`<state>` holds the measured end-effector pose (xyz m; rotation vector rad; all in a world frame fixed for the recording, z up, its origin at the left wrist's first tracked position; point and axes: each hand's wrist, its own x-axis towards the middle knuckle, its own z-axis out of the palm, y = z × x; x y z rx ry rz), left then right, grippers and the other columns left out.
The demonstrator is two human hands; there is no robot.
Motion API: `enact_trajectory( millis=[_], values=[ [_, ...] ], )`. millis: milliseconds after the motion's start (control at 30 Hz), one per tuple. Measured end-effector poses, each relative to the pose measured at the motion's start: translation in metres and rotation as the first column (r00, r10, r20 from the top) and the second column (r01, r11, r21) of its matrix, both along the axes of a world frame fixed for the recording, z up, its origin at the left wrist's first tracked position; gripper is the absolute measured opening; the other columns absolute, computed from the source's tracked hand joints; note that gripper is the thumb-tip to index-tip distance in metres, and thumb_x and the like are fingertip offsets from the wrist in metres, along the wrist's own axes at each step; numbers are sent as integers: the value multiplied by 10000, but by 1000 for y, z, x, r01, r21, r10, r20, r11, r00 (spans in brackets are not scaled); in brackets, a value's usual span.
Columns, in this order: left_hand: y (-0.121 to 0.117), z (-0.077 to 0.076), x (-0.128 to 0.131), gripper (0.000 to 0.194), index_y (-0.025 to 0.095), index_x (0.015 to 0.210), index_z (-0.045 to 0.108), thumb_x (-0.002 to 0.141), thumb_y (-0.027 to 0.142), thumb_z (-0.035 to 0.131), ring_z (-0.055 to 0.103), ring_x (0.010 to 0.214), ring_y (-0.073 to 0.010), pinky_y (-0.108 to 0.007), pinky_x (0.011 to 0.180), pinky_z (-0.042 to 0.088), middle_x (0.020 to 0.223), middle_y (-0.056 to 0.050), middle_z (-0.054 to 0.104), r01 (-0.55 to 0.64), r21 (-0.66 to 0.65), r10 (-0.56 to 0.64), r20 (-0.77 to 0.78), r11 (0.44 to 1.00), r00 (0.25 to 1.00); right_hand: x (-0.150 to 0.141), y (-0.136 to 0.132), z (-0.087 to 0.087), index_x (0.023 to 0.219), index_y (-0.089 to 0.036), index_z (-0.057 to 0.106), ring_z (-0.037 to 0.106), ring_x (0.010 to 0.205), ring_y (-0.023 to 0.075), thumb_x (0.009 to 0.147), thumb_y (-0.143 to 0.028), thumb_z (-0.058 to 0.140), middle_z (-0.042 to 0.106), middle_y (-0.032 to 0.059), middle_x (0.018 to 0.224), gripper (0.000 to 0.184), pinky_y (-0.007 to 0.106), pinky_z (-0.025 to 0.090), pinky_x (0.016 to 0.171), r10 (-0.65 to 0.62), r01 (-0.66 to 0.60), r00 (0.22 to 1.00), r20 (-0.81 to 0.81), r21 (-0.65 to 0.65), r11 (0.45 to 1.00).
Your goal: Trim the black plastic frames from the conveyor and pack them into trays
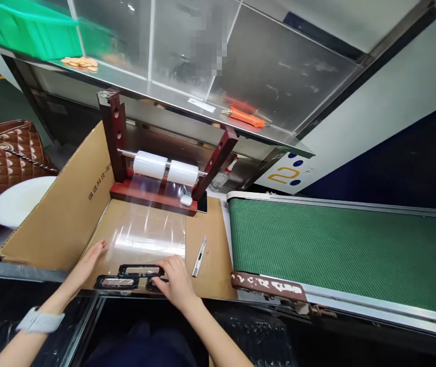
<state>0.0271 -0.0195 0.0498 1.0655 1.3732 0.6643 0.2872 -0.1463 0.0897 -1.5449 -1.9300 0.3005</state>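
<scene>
My left hand point(94, 256) lies on the left side of the cardboard, fingers stretched out, holding nothing that I can see. My right hand point(176, 279) closes on the right end of a black rectangular frame point(123, 270) with a long pale opening. Two similar pieces sit just below it: one black frame point(105, 282) to the left, another partly hidden under my right hand. Beyond the hands, clear plastic film point(145, 232) stretches across the cardboard from two white film rolls point(151, 164) on a dark red stand point(152, 198).
A white utility knife point(199, 257) lies right of the film. An upright cardboard flap point(60, 209) stands on the left, beside a white lid-like disc point(19, 201) and a brown quilted bag point(7, 153). A green conveyor belt point(340, 244) runs right. Overhead, a shelf holds an orange-handled tool point(246, 117).
</scene>
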Motion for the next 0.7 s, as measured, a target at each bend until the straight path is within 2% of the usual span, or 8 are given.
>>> enact_trajectory(
  millis=[33, 100, 233, 333, 400, 500, 600, 700],
  values=[
    [10, -8, 0, 925, 108, 1409, 344, 754, 759, 378, 389, 1349, -286, -397, 1124, 263, 1477, -226, 389, 20, -24, -20, 8, 999, 1000, -7, 3, -8, 1069, -213, 587, 571, 944, 218, 803, -219, 687, 640, 48, 961, 285, 389, 448, 895, -14, 14, 1000, -4, -12, 1000],
    [22, -20, 1, 892, 101, 1402, 351, 786, 746, 333, 526, 1237, -290, -403, 1046, 383, 1389, -245, 495, 90, -95, -87, 40, 991, 995, -21, 11, -21, 1064, -212, 590, 567, 943, 216, 793, -211, 696, 638, 44, 962, 292, 393, 439, 907, -31, 31, 1000, -1, -38, 999],
    [25, -27, 0, 819, 120, 1312, 467, 794, 745, 355, 680, 983, -275, -388, 899, 487, 1119, -196, 693, 222, -190, -205, 105, 956, 973, -42, 23, -40, 1067, -213, 601, 559, 962, 219, 775, -232, 719, 637, 51, 984, 315, 401, 421, 935, -59, 65, 997, 49, -116, 991],
    [22, -25, -5, 773, 136, 1264, 506, 786, 735, 409, 682, 957, -274, -385, 890, 477, 1021, -160, 728, 264, -211, -239, 137, 941, 961, -52, 28, -43, 1066, -217, 612, 561, 967, 221, 769, -241, 723, 638, 54, 986, 318, 396, 419, 938, -62, 75, 995, 77, -170, 983],
    [22, -23, -7, 752, 148, 1247, 517, 782, 732, 425, 680, 957, -280, -400, 906, 463, 1001, -145, 734, 271, -221, -242, 150, 937, 959, -56, 27, -35, 1061, -219, 617, 565, 959, 220, 768, -245, 723, 641, 50, 972, 313, 395, 419, 935, -64, 75, 996, 70, -177, 981],
    [24, -21, -7, 771, 146, 1241, 521, 766, 746, 434, 672, 978, -282, -411, 948, 437, 1008, -143, 731, 277, -231, -240, 177, 933, 955, -52, 24, 3, 1075, -212, 612, 573, 939, 214, 790, -252, 697, 645, 51, 961, 300, 403, 410, 940, -72, 75, 997, 38, -84, 994],
    [26, -21, -7, 859, 110, 1252, 511, 720, 781, 450, 672, 973, -300, -420, 928, 457, 968, -164, 728, 274, -237, -230, 197, 932, 953, -38, 18, 68, 1109, -194, 599, 583, 920, 200, 826, -260, 659, 644, 59, 959, 296, 411, 390, 958, -76, 72, 996, 51, 81, 994],
    [26, -20, -8, 840, 114, 1224, 540, 674, 750, 539, 675, 954, -308, -419, 898, 479, 950, -165, 720, 262, -227, -220, 195, 938, 956, -22, 11, 135, 1108, -204, 603, 587, 911, 179, 846, -267, 644, 643, 42, 934, 272, 394, 375, 971, -126, 96, 983, 131, 214, 972]
  ],
)
